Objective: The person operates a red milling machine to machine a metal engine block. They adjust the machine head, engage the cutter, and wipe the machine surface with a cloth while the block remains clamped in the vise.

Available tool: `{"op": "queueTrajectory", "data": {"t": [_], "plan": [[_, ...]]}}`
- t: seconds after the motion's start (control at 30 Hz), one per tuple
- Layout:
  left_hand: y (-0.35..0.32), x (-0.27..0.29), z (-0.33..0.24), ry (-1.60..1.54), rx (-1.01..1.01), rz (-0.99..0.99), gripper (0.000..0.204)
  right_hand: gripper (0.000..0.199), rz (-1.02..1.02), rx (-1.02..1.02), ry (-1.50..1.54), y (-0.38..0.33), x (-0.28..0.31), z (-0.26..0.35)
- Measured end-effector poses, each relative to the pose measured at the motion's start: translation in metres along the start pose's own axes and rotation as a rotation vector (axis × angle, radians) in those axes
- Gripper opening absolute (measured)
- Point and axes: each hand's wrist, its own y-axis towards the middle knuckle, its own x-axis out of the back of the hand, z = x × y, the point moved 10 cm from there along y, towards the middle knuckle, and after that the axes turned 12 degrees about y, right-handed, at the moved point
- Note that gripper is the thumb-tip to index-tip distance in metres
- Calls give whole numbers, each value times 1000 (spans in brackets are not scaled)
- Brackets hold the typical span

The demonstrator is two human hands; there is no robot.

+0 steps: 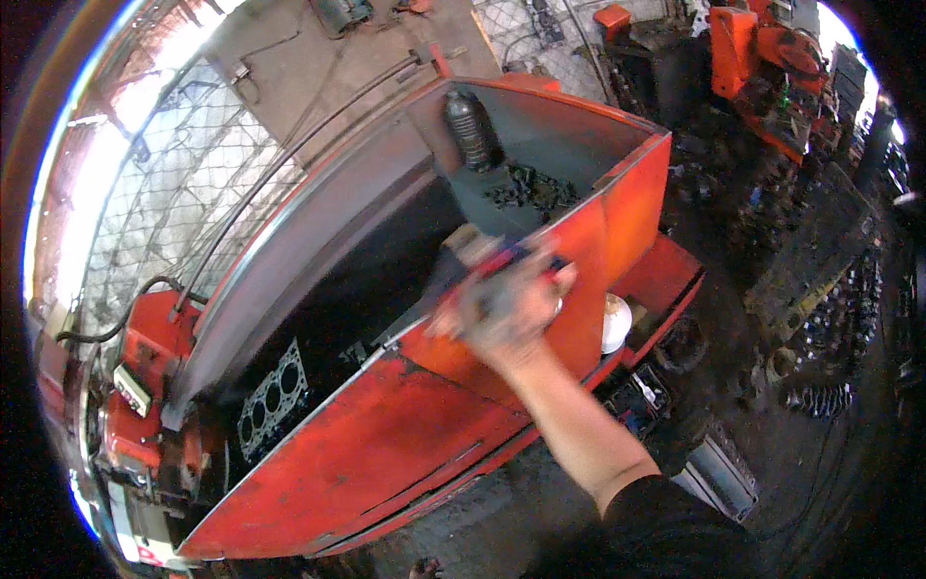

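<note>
At the far left, a wire mesh fence stands bright with daylight behind the machine. Below it, on the near left, a small pale label plate sits tilted on the red machine front, with a black hose curving above it. Just to the right, a grey head gasket with a row of round holes lies in the dark inside of the red metal body, near its sloping panel.

Toward the middle, a dark plastic bottle stands upright in the far corner of the red bin, and a heap of small black parts lies just to its right.

The right hand reaches in from the lower right over the red panel's top edge. It is blurred by motion; its grip seems closed around a small red and dark object, though the blur leaves its kind unclear. The left hand is out of sight.

Just right of the hand, a white round container rests on a red ledge. Farther right, dark greasy engine parts cover the floor, and an orange machine stands at the far right.
</note>
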Motion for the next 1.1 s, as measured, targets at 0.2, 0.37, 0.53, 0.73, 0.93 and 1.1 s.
{"op": "queueTrajectory", "data": {"t": [0.2,0.37,0.53,0.73,0.93,1.1], "plan": [[-33,-26,35,-50,91,-22,29,47,-408,-376,174,-20,28,-64],[-42,-22,12,-52,24,-70,29,63,-145,-624,739,-117,-39,-38],[-50,-9,-5,-69,-40,-121,30,49,-311,-291,418,8,39,-79],[-67,-27,53,-126,66,-115,30,35,-415,-29,176,55,86,-117],[-64,-37,113,-149,136,-113,30,44,-62,-18,178,-88,34,-122],[-45,-33,85,-805,237,-31,27,34,160,44,218,-111,26,-123]]}}
